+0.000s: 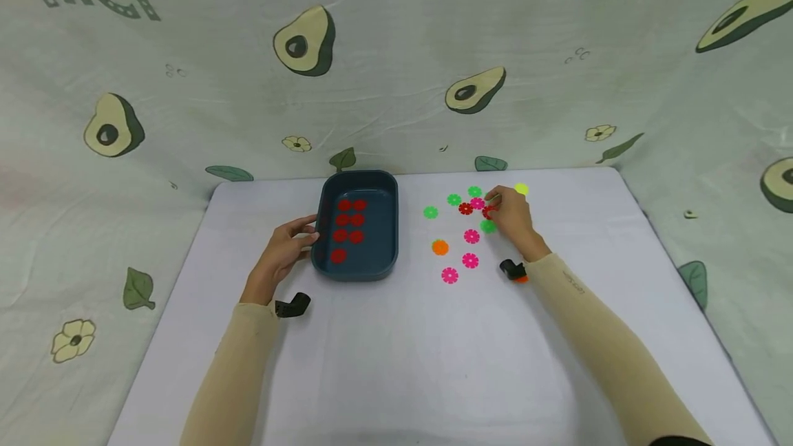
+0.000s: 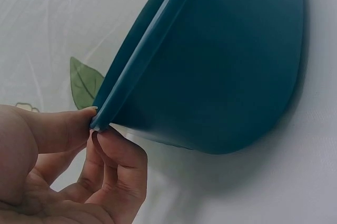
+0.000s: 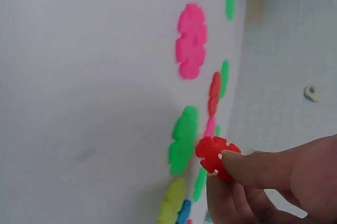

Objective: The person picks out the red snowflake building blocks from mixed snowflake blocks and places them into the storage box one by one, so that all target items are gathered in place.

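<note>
My left hand (image 1: pixel 283 252) pinches the left rim of a dark blue rectangular tub (image 1: pixel 379 243). In the left wrist view, thumb and index finger meet at the lip of the tub (image 2: pixel 221 66), which rests on the table. Several red snowflake discs (image 1: pixel 356 220) lie inside, mostly in two rows along its left half. Over on the right, my right hand (image 1: pixel 513 219) holds a red notched snowflake disc (image 3: pixel 212 153) between thumb and fingers, just above the white surface. A green disc (image 3: pixel 184 140) lies close to the fingertips.
Loose pink (image 1: pixel 470 261), green (image 1: pixel 430 213) and orange discs (image 1: pixel 440 248) spread between tub and right hand. Another red disc (image 1: pixel 465 208) lies among them, and a yellow one (image 1: pixel 522 188) behind the hand. An avocado-print cloth (image 1: pixel 384 122) hangs along the table's back edge.
</note>
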`<control>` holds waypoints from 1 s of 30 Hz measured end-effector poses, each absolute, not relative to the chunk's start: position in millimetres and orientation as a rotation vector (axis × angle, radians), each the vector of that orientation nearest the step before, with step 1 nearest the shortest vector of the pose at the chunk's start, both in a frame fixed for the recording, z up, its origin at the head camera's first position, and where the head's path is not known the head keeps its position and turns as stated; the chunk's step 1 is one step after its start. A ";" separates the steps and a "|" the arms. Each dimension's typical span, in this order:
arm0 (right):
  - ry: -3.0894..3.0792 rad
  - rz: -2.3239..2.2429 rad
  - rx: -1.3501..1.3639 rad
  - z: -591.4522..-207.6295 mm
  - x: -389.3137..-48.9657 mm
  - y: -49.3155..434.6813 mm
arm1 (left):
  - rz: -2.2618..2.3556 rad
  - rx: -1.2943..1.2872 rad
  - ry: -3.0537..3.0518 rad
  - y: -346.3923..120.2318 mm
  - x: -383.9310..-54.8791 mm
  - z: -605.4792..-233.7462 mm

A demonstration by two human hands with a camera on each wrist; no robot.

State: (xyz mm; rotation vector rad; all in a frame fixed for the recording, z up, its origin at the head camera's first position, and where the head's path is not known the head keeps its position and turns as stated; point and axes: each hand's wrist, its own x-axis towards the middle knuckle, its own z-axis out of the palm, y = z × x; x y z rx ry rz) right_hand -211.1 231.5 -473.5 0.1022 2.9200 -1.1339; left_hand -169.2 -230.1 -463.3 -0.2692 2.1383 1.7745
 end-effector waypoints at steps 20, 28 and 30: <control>2.621 -1.397 -0.381 -419.8 -178.9 126.9 | 1.790 -0.291 2.129 -232.0 -168.0 -463.8; 2.482 -1.369 -0.518 -416.3 -186.2 85.6 | 1.798 -0.281 2.127 -230.1 -169.2 -465.2; 2.466 -1.340 -0.563 -416.1 -190.5 75.2 | 1.802 -0.287 2.123 -229.7 -169.4 -464.7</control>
